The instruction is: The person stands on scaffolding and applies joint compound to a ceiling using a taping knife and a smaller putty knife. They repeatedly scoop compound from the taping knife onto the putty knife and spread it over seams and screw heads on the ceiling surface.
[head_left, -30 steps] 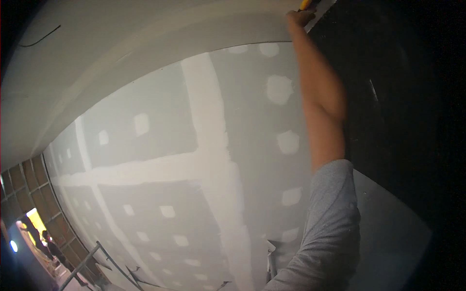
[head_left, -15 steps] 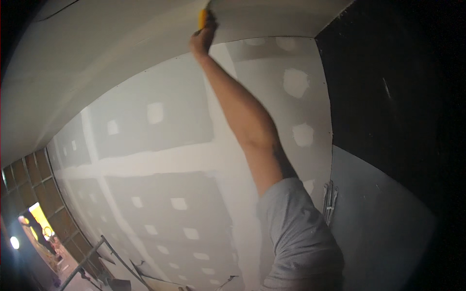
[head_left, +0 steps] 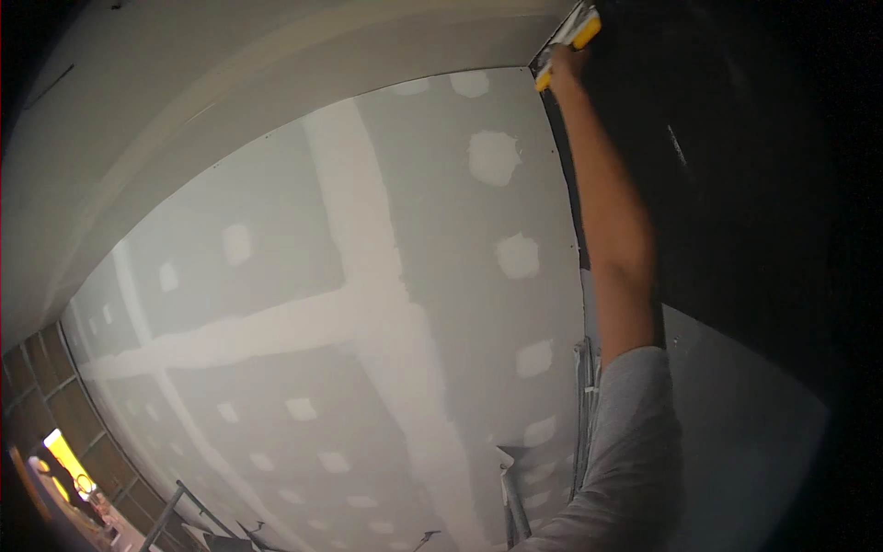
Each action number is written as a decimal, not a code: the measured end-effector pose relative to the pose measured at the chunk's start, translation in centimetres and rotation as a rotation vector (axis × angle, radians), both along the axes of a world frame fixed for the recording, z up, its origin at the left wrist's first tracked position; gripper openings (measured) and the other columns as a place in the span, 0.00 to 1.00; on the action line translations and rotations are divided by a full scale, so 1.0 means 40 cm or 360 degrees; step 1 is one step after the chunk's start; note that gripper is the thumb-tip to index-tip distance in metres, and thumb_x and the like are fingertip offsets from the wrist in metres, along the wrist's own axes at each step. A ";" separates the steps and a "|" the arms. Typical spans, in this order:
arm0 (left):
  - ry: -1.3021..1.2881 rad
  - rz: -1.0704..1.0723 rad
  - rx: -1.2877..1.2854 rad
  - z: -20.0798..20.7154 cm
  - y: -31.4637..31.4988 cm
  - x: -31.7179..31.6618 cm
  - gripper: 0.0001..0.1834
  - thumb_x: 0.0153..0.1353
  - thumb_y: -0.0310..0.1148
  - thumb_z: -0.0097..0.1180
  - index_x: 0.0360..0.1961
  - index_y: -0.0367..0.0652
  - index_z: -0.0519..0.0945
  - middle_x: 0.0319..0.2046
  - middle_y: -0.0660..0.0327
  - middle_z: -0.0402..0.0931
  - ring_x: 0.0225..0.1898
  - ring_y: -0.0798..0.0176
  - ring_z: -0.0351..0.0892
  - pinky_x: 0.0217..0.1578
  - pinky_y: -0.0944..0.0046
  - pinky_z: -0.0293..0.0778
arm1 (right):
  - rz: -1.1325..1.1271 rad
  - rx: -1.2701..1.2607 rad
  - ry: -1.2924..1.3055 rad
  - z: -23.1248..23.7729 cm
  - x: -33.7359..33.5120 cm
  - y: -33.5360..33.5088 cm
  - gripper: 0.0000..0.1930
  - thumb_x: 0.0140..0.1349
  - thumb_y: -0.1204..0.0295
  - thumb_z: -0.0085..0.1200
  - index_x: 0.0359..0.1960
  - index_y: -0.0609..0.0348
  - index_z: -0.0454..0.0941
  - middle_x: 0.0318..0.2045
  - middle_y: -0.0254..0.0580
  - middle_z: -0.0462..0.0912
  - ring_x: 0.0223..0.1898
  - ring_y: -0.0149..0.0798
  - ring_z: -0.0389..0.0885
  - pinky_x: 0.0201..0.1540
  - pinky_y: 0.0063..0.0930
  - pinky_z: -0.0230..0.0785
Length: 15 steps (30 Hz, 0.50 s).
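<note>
Raised high, my right hand [head_left: 568,64] is closed around a wide drywall knife [head_left: 585,31] with yellow parts and a pale blade. The knife lies up at the corner where the ceiling, the light plasterboard wall and the dark wall meet. Its blade is at the ceiling edge of the dark wall; whether it presses there I cannot tell. My bare forearm and grey sleeve cross the right side. The plasterboard wall [head_left: 276,276] carries pale bands of filler over its joints and several square patches. My left hand is out of view.
Overhead spans the grey ceiling [head_left: 230,64]. To the right stands the dark wall [head_left: 717,184], with a lighter grey panel [head_left: 736,396] below. Long grey strips [head_left: 581,414] lean in the corner. A metal rail [head_left: 166,515] and a bright doorway [head_left: 69,460] show at lower left.
My right hand has swung right with the knife, from the ceiling above the plasterboard to the corner by the dark wall. The view has shifted slightly to the right.
</note>
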<state>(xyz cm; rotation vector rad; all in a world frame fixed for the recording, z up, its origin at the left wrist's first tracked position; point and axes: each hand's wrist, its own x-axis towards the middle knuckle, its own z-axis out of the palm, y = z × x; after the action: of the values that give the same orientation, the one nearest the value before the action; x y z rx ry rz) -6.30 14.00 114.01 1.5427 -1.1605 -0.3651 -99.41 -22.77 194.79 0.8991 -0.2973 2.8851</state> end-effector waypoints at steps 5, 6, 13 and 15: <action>0.0771 0.0283 0.0480 0.074 0.037 -0.132 0.28 0.72 0.34 0.52 0.71 0.49 0.62 0.47 0.54 0.79 0.24 0.68 0.73 0.19 0.67 0.72 | -0.0217 -0.0222 0.0334 0.075 -0.156 0.086 0.28 0.58 0.82 0.52 0.63 0.60 0.65 0.50 0.46 0.79 0.48 0.44 0.82 0.50 0.38 0.75; 0.0834 0.0346 0.0539 0.081 0.051 -0.160 0.29 0.72 0.35 0.52 0.71 0.50 0.61 0.46 0.54 0.79 0.24 0.68 0.72 0.18 0.67 0.72 | -0.0129 -0.0215 0.0420 0.074 -0.141 0.086 0.28 0.58 0.83 0.52 0.63 0.60 0.66 0.49 0.44 0.80 0.47 0.43 0.82 0.49 0.37 0.75; 0.0914 0.0298 0.0084 -0.084 0.175 -0.145 0.35 0.71 0.32 0.53 0.74 0.50 0.51 0.44 0.59 0.80 0.19 0.73 0.66 0.14 0.72 0.65 | -0.0417 -0.0402 0.0268 0.209 -0.156 -0.056 0.30 0.56 0.86 0.52 0.63 0.62 0.64 0.51 0.45 0.77 0.54 0.45 0.79 0.59 0.36 0.69; 0.0875 0.0360 -0.0009 -0.113 0.273 -0.148 0.35 0.70 0.30 0.53 0.73 0.49 0.52 0.42 0.58 0.80 0.19 0.73 0.67 0.13 0.72 0.65 | -0.0293 -0.0436 0.0237 0.207 -0.122 -0.153 0.31 0.55 0.86 0.51 0.64 0.62 0.62 0.53 0.46 0.76 0.55 0.46 0.78 0.60 0.37 0.68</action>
<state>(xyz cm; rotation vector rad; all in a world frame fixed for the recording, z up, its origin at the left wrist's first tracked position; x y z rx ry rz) -12.24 24.93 109.48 1.4260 -0.5543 -0.5867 -104.28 -28.88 203.08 0.9718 0.0283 2.5910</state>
